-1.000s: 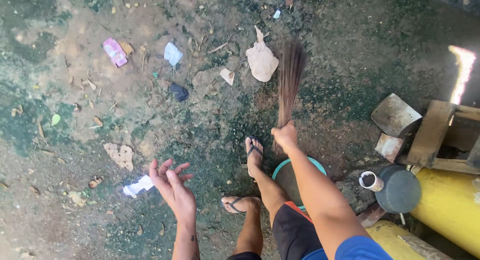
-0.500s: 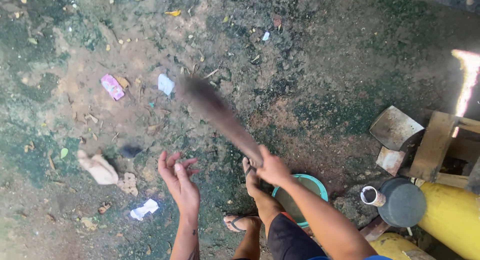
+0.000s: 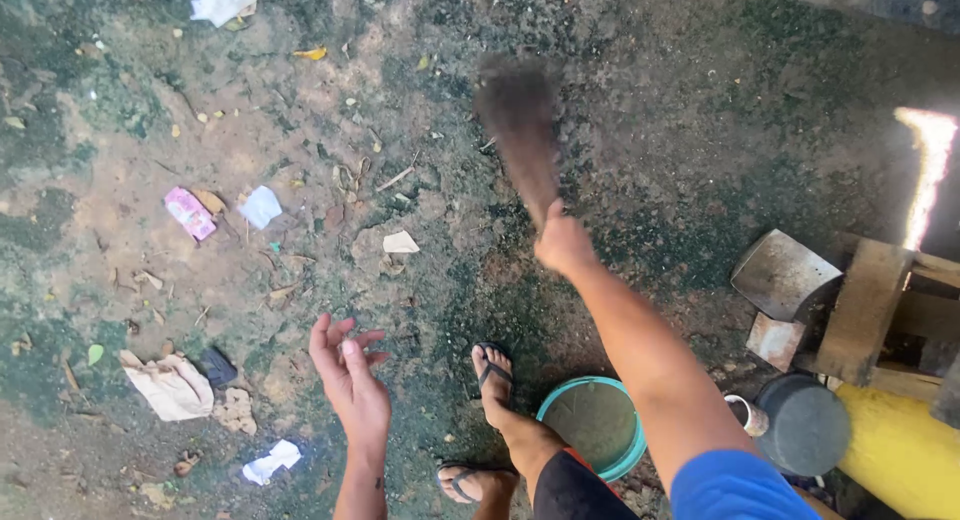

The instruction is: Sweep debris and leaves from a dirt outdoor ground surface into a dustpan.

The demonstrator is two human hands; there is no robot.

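The right hand (image 3: 563, 243) is clamped on the broom (image 3: 520, 125), whose blurred bristles now point to twelve o'clock instead of ten. The left hand (image 3: 346, 373) hangs empty, fingers spread apart as before. The crumpled beige paper (image 3: 170, 388) lies at its nine o'clock.

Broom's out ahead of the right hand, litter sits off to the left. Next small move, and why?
Probably a stroke leftward: the right hand holds the broom out ahead, blurred, while the white scrap, pale blue scrap and pink wrapper lie to its left. The left hand is open, holding nothing.
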